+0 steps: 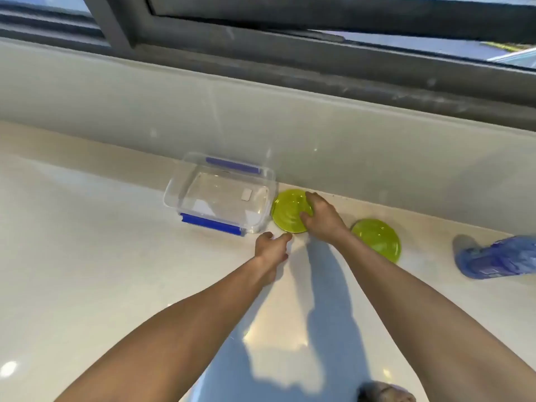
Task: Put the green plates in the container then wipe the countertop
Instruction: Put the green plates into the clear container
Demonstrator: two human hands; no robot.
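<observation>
While right hand grips green plate at container's 3 o'clock, left hand hovers at 6, fingers loose, holding nothing.

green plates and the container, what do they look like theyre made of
Green plates: likely translucent glossy plastic or tinted glass; light glows through them. Container: likely clear rigid plastic, since the countertop shows through its walls, with opaque blue clip handles.
</observation>
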